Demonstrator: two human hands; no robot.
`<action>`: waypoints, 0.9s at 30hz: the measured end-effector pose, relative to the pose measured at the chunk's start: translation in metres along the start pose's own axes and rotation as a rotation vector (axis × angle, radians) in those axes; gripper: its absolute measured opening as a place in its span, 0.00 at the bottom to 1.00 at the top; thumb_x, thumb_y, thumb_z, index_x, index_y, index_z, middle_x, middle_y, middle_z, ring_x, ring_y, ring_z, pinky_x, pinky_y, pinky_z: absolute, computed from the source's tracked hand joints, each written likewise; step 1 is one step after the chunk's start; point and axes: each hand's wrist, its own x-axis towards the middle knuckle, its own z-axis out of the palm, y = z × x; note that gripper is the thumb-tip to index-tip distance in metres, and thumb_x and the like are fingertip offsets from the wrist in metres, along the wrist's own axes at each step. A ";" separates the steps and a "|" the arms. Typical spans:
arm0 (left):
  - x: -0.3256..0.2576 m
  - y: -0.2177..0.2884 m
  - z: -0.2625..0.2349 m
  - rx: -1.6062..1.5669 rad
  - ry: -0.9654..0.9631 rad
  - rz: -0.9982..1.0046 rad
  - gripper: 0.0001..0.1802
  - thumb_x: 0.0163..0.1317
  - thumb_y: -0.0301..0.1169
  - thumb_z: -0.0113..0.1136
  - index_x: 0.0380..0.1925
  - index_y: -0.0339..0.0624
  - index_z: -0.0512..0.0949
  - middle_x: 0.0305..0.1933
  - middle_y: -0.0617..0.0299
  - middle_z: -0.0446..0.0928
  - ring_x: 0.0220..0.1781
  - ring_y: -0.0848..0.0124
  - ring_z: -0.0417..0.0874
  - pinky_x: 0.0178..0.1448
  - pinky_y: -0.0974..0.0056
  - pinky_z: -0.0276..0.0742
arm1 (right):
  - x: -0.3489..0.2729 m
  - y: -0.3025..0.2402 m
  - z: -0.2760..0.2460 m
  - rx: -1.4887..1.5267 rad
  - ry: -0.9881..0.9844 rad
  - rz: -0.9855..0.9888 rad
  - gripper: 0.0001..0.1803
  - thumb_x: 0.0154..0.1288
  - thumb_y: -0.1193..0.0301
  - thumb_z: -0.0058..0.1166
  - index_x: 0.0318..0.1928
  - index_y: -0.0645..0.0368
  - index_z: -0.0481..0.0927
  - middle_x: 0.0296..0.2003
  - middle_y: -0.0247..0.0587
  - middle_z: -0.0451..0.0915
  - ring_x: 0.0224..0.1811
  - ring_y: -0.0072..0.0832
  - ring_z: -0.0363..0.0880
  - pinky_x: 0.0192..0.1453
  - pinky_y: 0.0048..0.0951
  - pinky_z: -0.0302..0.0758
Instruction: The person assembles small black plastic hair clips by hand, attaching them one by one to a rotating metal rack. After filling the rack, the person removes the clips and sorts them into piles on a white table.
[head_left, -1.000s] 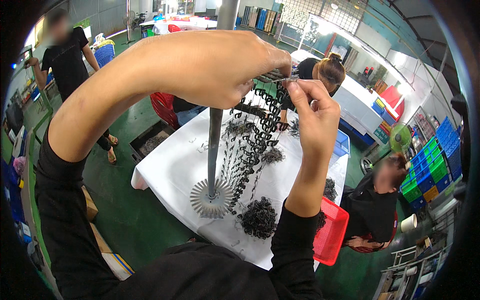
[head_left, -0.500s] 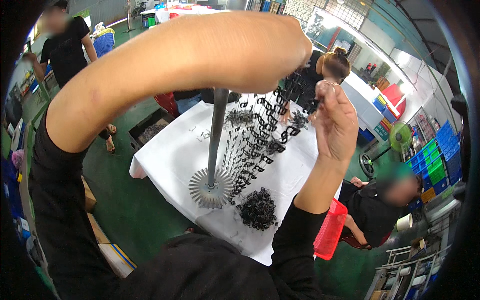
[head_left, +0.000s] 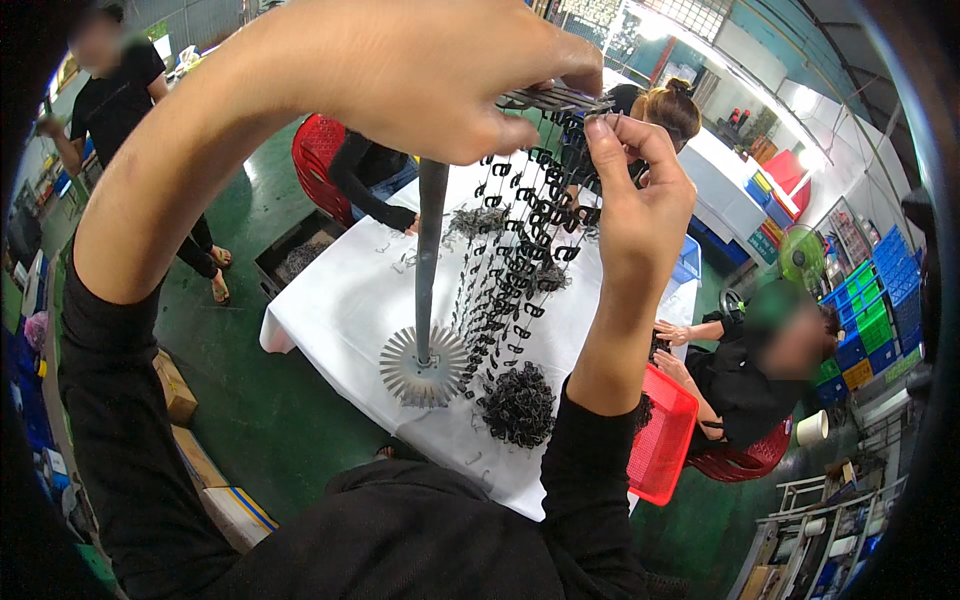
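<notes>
Upright from a slotted metal disc (head_left: 403,385) rises a grey pole (head_left: 433,230). Long hanging strands of small black plastic clips (head_left: 530,225) run from up high down to the table beside it. My left hand (head_left: 440,80) reaches across the top, its fingers and thumb around the edge of a slotted metal plate (head_left: 555,98). Against that plate's right edge, my right hand (head_left: 640,175) pinches thumb and fingertips together on a small black clip, mostly hidden by the fingers. A heap of loose black clips (head_left: 517,405) lies below the strands.
A white-covered table (head_left: 340,300) carries the disc, with more clip piles (head_left: 480,221) farther back. A red basket (head_left: 665,430) stands at the right edge. Co-workers sit at the right (head_left: 760,370) and far side; another person (head_left: 115,110) stands at left. Cardboard boxes (head_left: 175,385) lie on the floor.
My left hand has opened from a bent fist shape and now grasps the plate's edge. My right hand has moved left to meet it. The seated co-worker's hands have come onto the table.
</notes>
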 end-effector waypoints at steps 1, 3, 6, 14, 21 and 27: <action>0.005 0.008 -0.007 -0.016 -0.070 -0.025 0.20 0.52 0.19 0.53 0.49 0.35 0.72 0.43 0.45 0.78 0.44 0.52 0.81 0.46 0.56 0.76 | 0.001 -0.002 0.000 -0.021 0.013 0.015 0.07 0.56 0.73 0.61 0.32 0.66 0.81 0.27 0.39 0.77 0.30 0.25 0.69 0.39 0.25 0.67; 0.016 0.017 -0.024 -0.033 -0.234 -0.111 0.14 0.51 0.22 0.52 0.39 0.26 0.74 0.32 0.41 0.78 0.36 0.52 0.83 0.39 0.57 0.77 | 0.003 -0.002 0.000 0.035 0.021 0.039 0.07 0.58 0.72 0.60 0.32 0.65 0.81 0.27 0.37 0.78 0.32 0.24 0.70 0.40 0.24 0.67; 0.034 0.023 -0.032 0.011 -0.414 -0.255 0.10 0.49 0.22 0.55 0.29 0.23 0.77 0.27 0.38 0.78 0.33 0.51 0.83 0.36 0.58 0.78 | 0.005 0.003 -0.006 0.280 -0.027 0.239 0.07 0.60 0.72 0.59 0.34 0.65 0.81 0.30 0.34 0.79 0.35 0.21 0.71 0.42 0.22 0.68; 0.032 0.031 -0.043 -0.088 -0.383 -0.276 0.10 0.51 0.20 0.51 0.33 0.27 0.77 0.28 0.39 0.77 0.34 0.47 0.82 0.36 0.54 0.77 | 0.011 0.026 -0.067 0.796 -0.258 0.504 0.10 0.64 0.74 0.54 0.41 0.69 0.78 0.40 0.39 0.78 0.44 0.22 0.73 0.53 0.20 0.64; 0.021 0.022 -0.016 -0.093 -0.218 -0.216 0.14 0.55 0.21 0.47 0.43 0.31 0.70 0.32 0.40 0.77 0.38 0.45 0.80 0.42 0.53 0.76 | 0.004 0.021 -0.031 0.383 -0.013 0.274 0.09 0.60 0.70 0.61 0.35 0.64 0.81 0.29 0.31 0.79 0.32 0.17 0.72 0.40 0.20 0.68; 0.019 0.015 -0.006 0.008 -0.228 -0.243 0.25 0.54 0.22 0.54 0.55 0.35 0.69 0.52 0.46 0.76 0.56 0.53 0.77 0.61 0.54 0.72 | 0.004 0.004 -0.014 0.043 0.038 0.051 0.10 0.58 0.71 0.60 0.33 0.69 0.81 0.27 0.40 0.78 0.31 0.23 0.71 0.40 0.25 0.68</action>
